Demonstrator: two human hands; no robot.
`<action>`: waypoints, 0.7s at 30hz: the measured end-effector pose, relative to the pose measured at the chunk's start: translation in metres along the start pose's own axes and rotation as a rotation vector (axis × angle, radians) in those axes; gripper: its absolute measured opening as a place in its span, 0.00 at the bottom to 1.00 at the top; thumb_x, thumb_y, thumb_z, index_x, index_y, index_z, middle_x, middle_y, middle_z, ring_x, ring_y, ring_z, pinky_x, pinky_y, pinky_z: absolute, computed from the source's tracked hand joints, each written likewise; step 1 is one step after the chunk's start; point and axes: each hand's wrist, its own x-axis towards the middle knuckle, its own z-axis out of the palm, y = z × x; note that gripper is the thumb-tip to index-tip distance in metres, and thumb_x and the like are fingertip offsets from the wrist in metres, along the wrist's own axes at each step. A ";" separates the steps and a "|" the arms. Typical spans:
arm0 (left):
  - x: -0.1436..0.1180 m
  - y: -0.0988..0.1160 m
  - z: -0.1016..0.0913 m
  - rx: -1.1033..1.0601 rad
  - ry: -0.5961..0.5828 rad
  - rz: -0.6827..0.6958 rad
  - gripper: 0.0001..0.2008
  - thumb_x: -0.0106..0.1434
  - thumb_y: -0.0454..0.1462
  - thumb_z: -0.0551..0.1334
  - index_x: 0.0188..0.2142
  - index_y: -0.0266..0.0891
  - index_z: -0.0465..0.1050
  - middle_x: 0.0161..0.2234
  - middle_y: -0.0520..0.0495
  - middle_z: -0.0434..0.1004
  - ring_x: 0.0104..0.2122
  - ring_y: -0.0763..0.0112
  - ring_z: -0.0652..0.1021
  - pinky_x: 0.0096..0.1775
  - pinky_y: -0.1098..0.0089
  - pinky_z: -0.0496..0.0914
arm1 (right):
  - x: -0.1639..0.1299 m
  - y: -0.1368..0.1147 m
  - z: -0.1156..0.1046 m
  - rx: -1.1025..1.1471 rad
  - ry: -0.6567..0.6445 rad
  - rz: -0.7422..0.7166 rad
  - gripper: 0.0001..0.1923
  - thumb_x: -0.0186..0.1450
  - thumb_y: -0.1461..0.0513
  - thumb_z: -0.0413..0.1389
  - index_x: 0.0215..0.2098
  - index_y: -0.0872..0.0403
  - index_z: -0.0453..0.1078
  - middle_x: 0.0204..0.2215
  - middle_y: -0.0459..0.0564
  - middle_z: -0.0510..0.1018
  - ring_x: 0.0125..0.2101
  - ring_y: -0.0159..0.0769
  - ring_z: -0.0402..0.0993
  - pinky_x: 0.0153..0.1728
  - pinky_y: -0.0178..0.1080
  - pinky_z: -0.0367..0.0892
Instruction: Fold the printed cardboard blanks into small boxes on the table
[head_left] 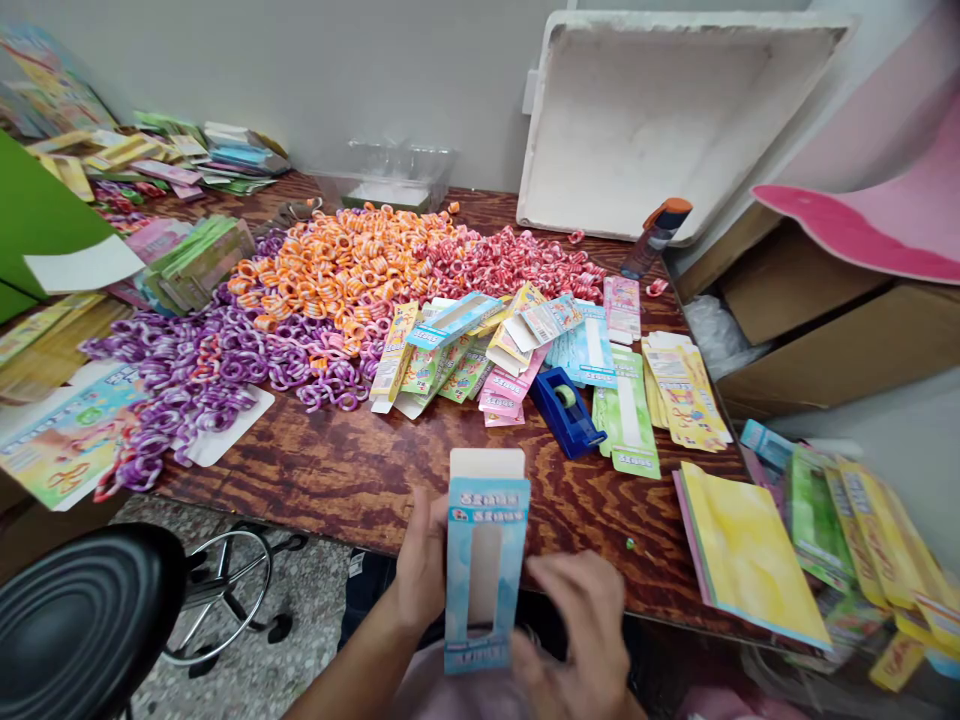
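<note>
The left hand (421, 570) grips the blue carton (484, 560) by its left edge and keeps it upright. The right hand (589, 630) is just beside its lower right side, fingers loosely curled; I cannot tell if it touches

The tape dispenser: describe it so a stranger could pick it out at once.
Start at the wooden table and find the fan of flat printed cartons in front of the orange rings. The tape dispenser sits at their near right edge: solid dark blue plastic, the only blocky thing among flat card.
</note>
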 end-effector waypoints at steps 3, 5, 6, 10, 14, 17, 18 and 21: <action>-0.004 -0.002 0.004 -0.043 -0.073 -0.084 0.26 0.55 0.57 0.73 0.35 0.35 0.86 0.28 0.47 0.84 0.29 0.64 0.80 0.41 0.66 0.75 | 0.014 0.012 -0.011 0.128 0.035 0.140 0.25 0.69 0.64 0.59 0.64 0.54 0.64 0.59 0.63 0.64 0.59 0.50 0.66 0.56 0.52 0.68; -0.007 -0.004 0.004 -0.058 -0.093 -0.124 0.19 0.54 0.49 0.74 0.32 0.34 0.85 0.28 0.47 0.84 0.30 0.64 0.78 0.40 0.67 0.73 | 0.028 0.017 -0.018 0.254 -0.117 0.097 0.20 0.70 0.66 0.57 0.60 0.51 0.68 0.60 0.60 0.64 0.60 0.47 0.66 0.57 0.50 0.69; -0.009 -0.005 0.004 -0.064 -0.099 -0.145 0.17 0.53 0.47 0.73 0.31 0.33 0.85 0.27 0.47 0.83 0.29 0.65 0.78 0.39 0.68 0.73 | 0.035 0.018 -0.021 0.314 -0.208 0.080 0.18 0.71 0.65 0.56 0.59 0.50 0.70 0.60 0.59 0.65 0.59 0.46 0.67 0.57 0.49 0.70; -0.012 -0.011 -0.001 -0.086 -0.102 -0.235 0.11 0.47 0.40 0.74 0.22 0.32 0.79 0.22 0.48 0.78 0.25 0.70 0.72 0.32 0.70 0.68 | 0.047 0.021 -0.023 0.450 -0.475 0.103 0.11 0.75 0.59 0.55 0.54 0.46 0.74 0.58 0.52 0.72 0.60 0.44 0.67 0.59 0.46 0.70; -0.008 -0.014 -0.001 -0.125 -0.090 -0.330 0.15 0.47 0.44 0.72 0.23 0.33 0.77 0.21 0.49 0.76 0.24 0.71 0.70 0.32 0.70 0.66 | 0.034 0.017 -0.009 0.103 -0.226 0.042 0.12 0.73 0.61 0.58 0.54 0.51 0.72 0.64 0.57 0.66 0.64 0.49 0.62 0.64 0.55 0.60; -0.005 -0.013 0.003 -0.140 -0.109 -0.382 0.17 0.47 0.47 0.72 0.25 0.34 0.78 0.24 0.47 0.78 0.27 0.68 0.74 0.36 0.69 0.68 | 0.024 0.007 -0.001 -0.113 0.051 -0.081 0.21 0.71 0.68 0.59 0.61 0.55 0.66 0.64 0.61 0.64 0.61 0.46 0.65 0.66 0.54 0.56; -0.005 -0.014 0.005 -0.143 -0.112 -0.387 0.17 0.48 0.47 0.73 0.26 0.34 0.78 0.26 0.47 0.79 0.28 0.68 0.75 0.37 0.70 0.69 | 0.023 0.003 -0.001 -0.135 0.008 -0.128 0.21 0.72 0.68 0.58 0.62 0.57 0.65 0.62 0.61 0.67 0.59 0.45 0.66 0.66 0.54 0.54; -0.008 -0.018 0.006 -0.143 -0.119 -0.389 0.18 0.51 0.47 0.73 0.32 0.34 0.80 0.30 0.48 0.81 0.32 0.69 0.75 0.41 0.71 0.69 | 0.029 -0.003 -0.009 -0.126 -0.196 -0.131 0.14 0.76 0.64 0.52 0.58 0.60 0.68 0.53 0.60 0.74 0.55 0.46 0.68 0.63 0.54 0.52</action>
